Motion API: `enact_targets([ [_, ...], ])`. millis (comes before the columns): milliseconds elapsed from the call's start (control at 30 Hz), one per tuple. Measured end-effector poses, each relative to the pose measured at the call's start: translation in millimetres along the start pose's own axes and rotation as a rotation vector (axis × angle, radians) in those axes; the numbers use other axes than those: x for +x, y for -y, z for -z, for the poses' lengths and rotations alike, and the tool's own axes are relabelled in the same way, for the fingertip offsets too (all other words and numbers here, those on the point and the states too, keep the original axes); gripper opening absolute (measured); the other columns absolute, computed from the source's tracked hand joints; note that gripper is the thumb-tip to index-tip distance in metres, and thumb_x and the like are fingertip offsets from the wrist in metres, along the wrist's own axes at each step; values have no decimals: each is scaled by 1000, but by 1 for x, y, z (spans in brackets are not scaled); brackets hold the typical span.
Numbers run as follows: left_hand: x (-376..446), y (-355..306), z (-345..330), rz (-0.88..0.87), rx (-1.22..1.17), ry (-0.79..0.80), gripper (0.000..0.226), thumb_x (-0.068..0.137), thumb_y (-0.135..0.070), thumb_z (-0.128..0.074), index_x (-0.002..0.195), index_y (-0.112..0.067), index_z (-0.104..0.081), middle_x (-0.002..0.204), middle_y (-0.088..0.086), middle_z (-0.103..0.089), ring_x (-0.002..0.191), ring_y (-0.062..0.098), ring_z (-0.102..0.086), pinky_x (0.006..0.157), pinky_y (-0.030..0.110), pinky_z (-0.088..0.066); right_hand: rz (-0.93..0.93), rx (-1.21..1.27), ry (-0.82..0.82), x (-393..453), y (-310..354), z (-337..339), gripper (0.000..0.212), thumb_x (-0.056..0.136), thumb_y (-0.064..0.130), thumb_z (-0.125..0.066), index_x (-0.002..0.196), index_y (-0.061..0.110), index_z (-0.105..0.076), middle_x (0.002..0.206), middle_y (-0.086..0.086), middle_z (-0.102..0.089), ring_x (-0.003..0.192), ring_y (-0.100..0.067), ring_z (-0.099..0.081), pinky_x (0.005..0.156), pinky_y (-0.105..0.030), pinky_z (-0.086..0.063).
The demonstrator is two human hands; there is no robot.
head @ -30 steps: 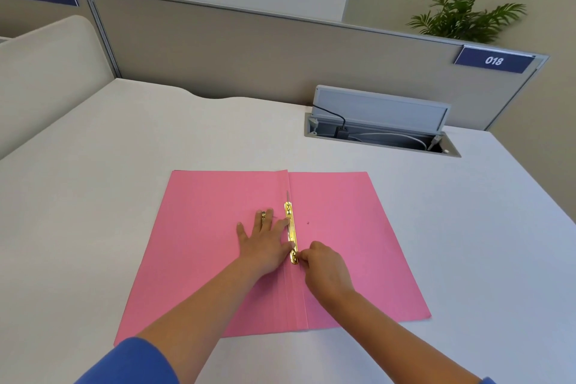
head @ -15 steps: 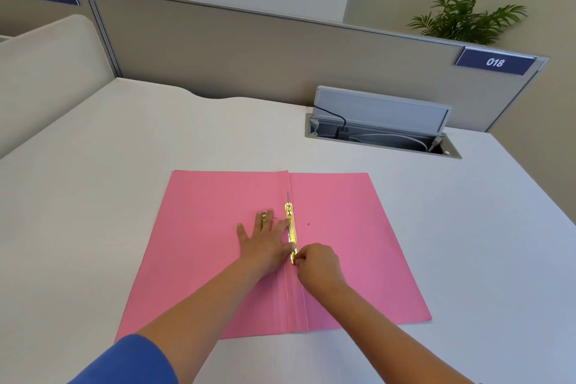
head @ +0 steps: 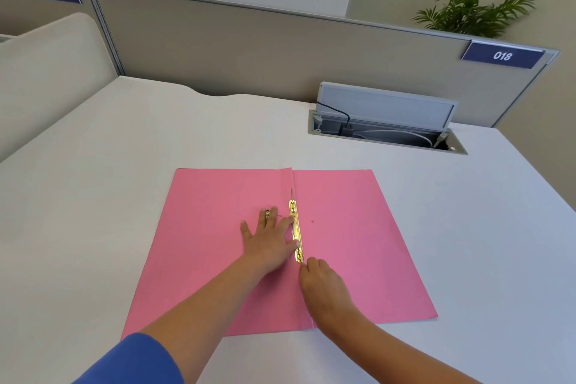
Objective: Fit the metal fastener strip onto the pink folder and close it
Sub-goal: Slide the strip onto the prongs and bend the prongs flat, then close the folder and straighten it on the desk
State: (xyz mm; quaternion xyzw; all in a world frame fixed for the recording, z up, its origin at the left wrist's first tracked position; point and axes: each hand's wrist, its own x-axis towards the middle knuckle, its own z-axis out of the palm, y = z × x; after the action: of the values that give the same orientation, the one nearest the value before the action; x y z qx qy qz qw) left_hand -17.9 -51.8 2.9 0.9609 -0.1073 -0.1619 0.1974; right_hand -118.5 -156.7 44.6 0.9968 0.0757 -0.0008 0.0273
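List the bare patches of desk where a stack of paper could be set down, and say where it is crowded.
Free: the white desk left of the pink folder; the strip between folder and partition; the desk right of the folder, below the open cable box. Crowded: the folder's spine, where the left hand and right hand work the metal fastener strip.

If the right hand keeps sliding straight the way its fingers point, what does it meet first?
The right hand points up along the fold of the open pink paper folder. It would meet the near end of the gold metal fastener strip at once; its fingertips look already at it, though contact is unclear.
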Motion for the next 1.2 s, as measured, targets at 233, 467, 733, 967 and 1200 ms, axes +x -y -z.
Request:
enact_targets([
  [233, 0, 1, -1, -6, 9, -10, 58, 87, -50, -41, 140, -37, -24, 160, 0, 4, 146, 20, 12, 111, 63, 7, 38, -53, -47, -7, -4, -14, 41, 5, 15, -87, 37, 9, -61, 38, 0, -53, 33, -9, -51, 30, -15, -35],
  [467, -2, 8, 0, -44, -103, 7, 53, 92, -47, -35, 142, -38, -22, 160, 1, 2, 146, 21, 12, 110, 61, 14, -50, 262, -61, -17, -31, -22, 45, 80, 31, -63, 125, 28, -58, 113, 5, -62, 102, -16, -60, 86, -28, -48],
  [733, -18, 23, 39, -55, -447, -151, 49, 92, -24, -48, 139, -31, -35, 159, -5, -6, 140, 15, -29, 118, 52, 2, -183, 262, 369, -10, -80, -34, 103, 73, 81, -35, 152, 28, 6, 160, -2, 19, 148, -24, 19, 116, -55, 7],
  [967, -23, 93, 73, 614, -252, -384, 63, 84, -33, -56, 139, -13, -31, 141, 20, -35, 132, 36, -33, 107, 51, -33, -232, 238, 329, 6, -75, -43, 108, 69, 85, -34, 151, 29, 8, 160, -3, 20, 148, -26, 18, 115, -59, 6],
  [1200, -27, 124, 78, 852, -230, -335, 61, 76, -42, -59, 123, -7, -38, 125, 19, -39, 121, 34, -32, 97, 45, -33, -268, 248, 373, 23, -70, -34, 108, 69, 82, -41, 151, 29, 5, 161, -2, 18, 148, -26, 16, 114, -63, -1],
])
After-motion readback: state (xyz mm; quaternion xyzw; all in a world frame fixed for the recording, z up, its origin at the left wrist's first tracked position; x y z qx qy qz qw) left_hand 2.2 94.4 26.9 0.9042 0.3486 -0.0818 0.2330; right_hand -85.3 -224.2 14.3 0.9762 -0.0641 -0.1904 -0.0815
